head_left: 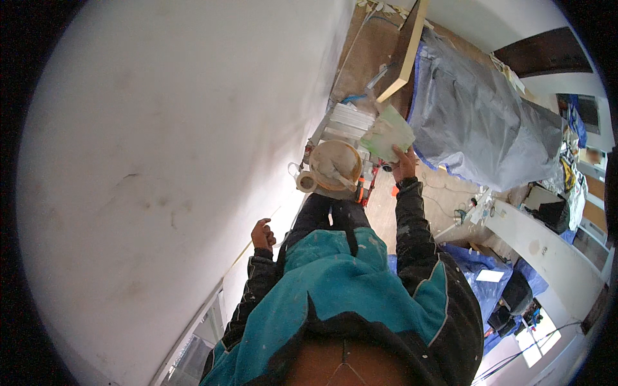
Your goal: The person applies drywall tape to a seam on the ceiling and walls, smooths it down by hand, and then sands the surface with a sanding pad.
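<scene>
Pale-green sheet [386,134], edge-gripped by the right hand [403,164], probably to leave its smeared face free, is near the bucket [331,187]; left hand [262,235] curls beside the wall [161,161], whether empty I can't tell from here.

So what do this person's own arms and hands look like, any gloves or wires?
The left hand and right hand look bare, with no gloves. The left sleeve and right sleeve are mostly black, with teal panels, pale piping and whitish specks. No cables show on them.
</scene>
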Demonstrator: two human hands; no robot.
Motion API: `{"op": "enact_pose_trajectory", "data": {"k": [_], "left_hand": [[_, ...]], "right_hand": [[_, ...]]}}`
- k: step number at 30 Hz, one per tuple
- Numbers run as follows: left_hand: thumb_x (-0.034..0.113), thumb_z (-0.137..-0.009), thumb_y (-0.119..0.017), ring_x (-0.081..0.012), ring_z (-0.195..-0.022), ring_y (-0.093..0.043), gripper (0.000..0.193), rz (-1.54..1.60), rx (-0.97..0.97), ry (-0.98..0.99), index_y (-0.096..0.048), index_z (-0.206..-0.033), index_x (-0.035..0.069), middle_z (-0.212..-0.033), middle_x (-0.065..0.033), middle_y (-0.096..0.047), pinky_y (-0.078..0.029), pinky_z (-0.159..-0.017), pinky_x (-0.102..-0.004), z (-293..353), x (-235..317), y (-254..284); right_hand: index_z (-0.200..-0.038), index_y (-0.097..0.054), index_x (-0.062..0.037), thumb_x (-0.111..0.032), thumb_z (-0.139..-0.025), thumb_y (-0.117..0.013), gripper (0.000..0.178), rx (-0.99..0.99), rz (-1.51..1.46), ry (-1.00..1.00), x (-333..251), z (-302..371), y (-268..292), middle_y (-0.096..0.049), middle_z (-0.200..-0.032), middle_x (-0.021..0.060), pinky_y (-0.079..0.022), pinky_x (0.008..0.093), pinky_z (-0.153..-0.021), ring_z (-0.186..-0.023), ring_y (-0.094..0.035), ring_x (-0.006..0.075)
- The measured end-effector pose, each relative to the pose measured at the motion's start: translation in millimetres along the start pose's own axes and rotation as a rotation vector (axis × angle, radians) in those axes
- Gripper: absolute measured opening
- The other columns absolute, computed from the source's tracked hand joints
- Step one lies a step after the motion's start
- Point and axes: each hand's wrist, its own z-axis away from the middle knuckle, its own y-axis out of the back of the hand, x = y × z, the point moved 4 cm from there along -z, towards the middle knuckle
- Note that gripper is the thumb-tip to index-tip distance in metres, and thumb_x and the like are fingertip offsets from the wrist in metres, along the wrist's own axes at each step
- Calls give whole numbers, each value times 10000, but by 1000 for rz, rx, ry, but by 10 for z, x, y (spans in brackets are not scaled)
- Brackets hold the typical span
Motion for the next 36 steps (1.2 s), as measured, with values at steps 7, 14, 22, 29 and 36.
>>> {"op": "enact_pose_trajectory", "data": {"k": [7,14,22,29,36], "left_hand": [[312,-915,-553,-65,-371,-207,242,41,-14,22,-622,-934,81,-519,64,-253,-178,-333,-245,-60,242,-103],[182,-937,-512,-11,-386,-256,225,36,16,-304,-605,-1101,60,-562,88,-318,-214,-316,-178,409,633,161],[-9,-824,-510,-165,-680,-536,233,-858,235,-1160,-641,-1001,66,-825,-66,-599,-441,-608,-301,1353,1881,-150],[556,-942,-523,-17,-489,-376,717,78,-414,-544,-348,-1425,55,-1168,-114,-585,-332,-386,-161,1580,1582,-931],[426,-984,-537,-56,-545,-406,517,-149,-95,-327,-427,-1342,71,-1085,-46,-578,-389,-477,-218,1298,952,-1008]], "right_hand": [[-1300,-459,-59,-48,-823,-659,518,-106,387,313,223,-440,443,-577,-1194,86,-541,392,-871,-1081,-601,252],[-1337,-514,-114,-105,-653,-739,721,-375,1327,605,229,23,-520,-561,-1334,114,-368,422,-1087,-1233,-512,319],[-1340,-471,-41,-253,-743,-757,694,-378,1088,362,-238,320,-1635,-575,-1279,159,-445,425,-996,-1161,-555,275],[-1324,-434,27,-448,-809,-734,762,-674,49,-41,38,1635,-3136,-582,-1248,188,-483,413,-958,-1122,-579,274],[-1300,-479,29,-338,-869,-701,608,-479,214,29,392,1950,-2329,-629,-1144,183,-474,384,-959,-1093,-602,248]]}}
